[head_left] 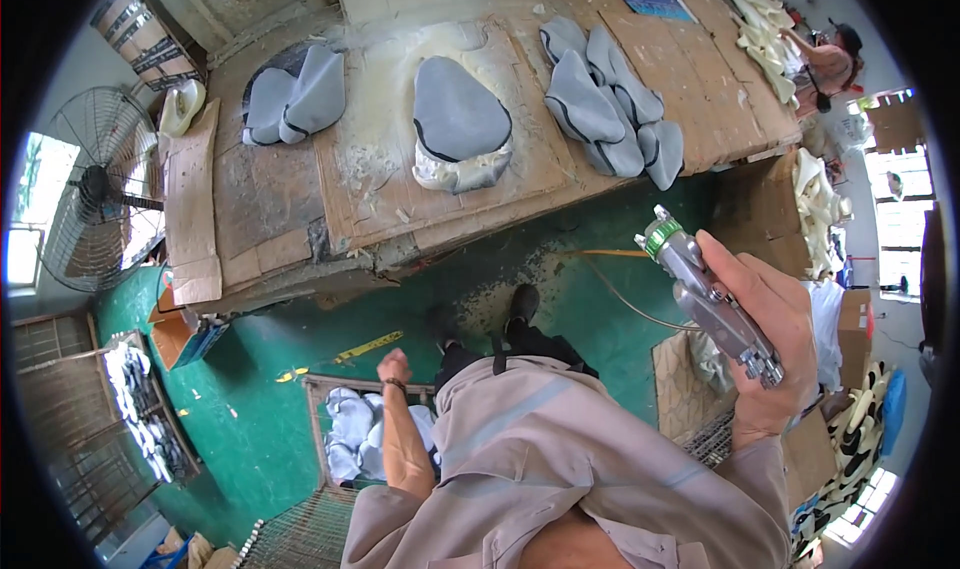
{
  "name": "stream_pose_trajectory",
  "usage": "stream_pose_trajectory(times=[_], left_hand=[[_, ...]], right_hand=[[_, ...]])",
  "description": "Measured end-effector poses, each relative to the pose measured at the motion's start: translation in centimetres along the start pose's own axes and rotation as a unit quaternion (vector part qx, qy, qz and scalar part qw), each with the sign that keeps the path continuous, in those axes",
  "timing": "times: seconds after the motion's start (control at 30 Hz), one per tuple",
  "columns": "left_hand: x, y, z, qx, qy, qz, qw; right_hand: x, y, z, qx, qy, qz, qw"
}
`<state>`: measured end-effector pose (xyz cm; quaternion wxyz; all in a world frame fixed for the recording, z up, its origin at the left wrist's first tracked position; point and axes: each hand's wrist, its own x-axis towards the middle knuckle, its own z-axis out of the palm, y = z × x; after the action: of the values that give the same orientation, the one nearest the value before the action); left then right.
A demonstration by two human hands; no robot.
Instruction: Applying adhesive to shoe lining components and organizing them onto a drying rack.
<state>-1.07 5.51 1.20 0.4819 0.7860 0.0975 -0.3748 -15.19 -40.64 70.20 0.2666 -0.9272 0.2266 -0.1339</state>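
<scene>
green floor [300,449]; one spray gun [710,304], two hands [765,344]

A worktable [260,199] stands far from the person, with one padded piece [460,119] lying on its middle, a pair [295,99] to the left and a pile [605,104] to the right. A fan [95,204] stands left of the table. Near, a crate [345,429] sits under the left hand [393,367], while the right hand [770,339] holds a spray gun [705,294] at the right.

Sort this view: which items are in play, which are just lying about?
In play: metal spray gun with green nozzle ring in right hand; left hand over wire basket of grey fabric pieces.
Lying about: grey foam cushion on workbench; floor fan; cardboard sheets.
</scene>
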Motion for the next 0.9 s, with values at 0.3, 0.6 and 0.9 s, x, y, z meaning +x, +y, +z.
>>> stream_pose_trajectory(times=[0.3, 0.6, 0.9], left_hand=[[4.5, 6.8, -2.2, -0.123, 0.055, -0.111, 0.985], [0.7, -11.1, -3.0, -0.030, 0.001, -0.097, 0.995], [0.1, -10.4, -1.9, -0.245, 0.002, -0.253, 0.936]], right_hand=[[2.6, -8.3, 6.9, -0.103, -0.011, -0.076, 0.992], [3.6, -13.7, 7.0, -0.122, -0.184, -0.155, 0.963], [2.1, -16.9, 9.9, -0.201, -0.203, -0.208, 0.935]])
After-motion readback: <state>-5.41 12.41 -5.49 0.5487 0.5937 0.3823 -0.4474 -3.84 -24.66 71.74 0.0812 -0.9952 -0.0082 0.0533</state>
